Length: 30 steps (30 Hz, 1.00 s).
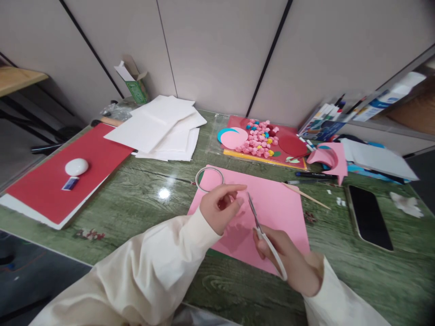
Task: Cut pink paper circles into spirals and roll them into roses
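A pair of scissors (274, 253) with white handles is held in my right hand (287, 256), its narrow metal blades pointing away from me and up toward my left fingertips. My left hand (220, 206) hovers just left of the blade tips, index finger stretched out and thumb apart from it. I make out nothing between those fingers; the other fingers curl underneath. Below both hands lies a sheet of pink paper (282, 203). A roll of tape (197, 179) rests on the sheet's far left corner, partly over the table.
White sheets (146, 129) are piled at the back, beside red paper (44, 181) bearing a white egg-shaped object (76, 167). Pink pom-poms (258, 138) lie on a craft packet behind the pink sheet. A phone (369, 217), a wooden stick (312, 198) and pink paper scraps (336, 158) are to the right.
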Motion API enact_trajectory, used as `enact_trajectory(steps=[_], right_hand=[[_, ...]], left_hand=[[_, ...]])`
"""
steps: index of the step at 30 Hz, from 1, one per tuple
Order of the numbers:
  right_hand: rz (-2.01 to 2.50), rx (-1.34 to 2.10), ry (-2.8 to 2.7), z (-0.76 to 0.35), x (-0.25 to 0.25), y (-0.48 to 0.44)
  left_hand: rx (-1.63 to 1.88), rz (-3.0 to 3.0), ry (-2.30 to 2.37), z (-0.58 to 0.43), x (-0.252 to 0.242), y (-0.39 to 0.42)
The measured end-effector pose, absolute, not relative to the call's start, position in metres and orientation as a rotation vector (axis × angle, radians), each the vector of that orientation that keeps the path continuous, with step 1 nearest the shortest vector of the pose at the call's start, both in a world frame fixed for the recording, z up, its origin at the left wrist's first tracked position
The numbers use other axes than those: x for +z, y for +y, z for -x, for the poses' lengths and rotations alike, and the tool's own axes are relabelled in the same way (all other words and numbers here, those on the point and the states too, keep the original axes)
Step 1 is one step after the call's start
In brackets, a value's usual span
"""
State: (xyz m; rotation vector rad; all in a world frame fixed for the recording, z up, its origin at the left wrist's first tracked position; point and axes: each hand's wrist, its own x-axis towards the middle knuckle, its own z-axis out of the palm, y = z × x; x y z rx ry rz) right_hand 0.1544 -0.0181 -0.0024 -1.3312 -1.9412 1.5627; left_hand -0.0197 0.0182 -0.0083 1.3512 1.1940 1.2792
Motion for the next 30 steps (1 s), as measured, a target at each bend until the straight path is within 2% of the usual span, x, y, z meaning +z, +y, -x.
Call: enact_trajectory(steps=[22, 30], right_hand=[[1.283, 1.698, -1.941, -0.155, 0.0006, -0.0178], [1.278, 1.647, -1.945, -0.1571, -0.0038, -0.0175]], left_hand=[[1.322, -1.364, 1.034, 0.0285, -0.0112, 0.0209], [1.329, -1.289, 1.101, 0.0233, -0.0112, 0.0194]])
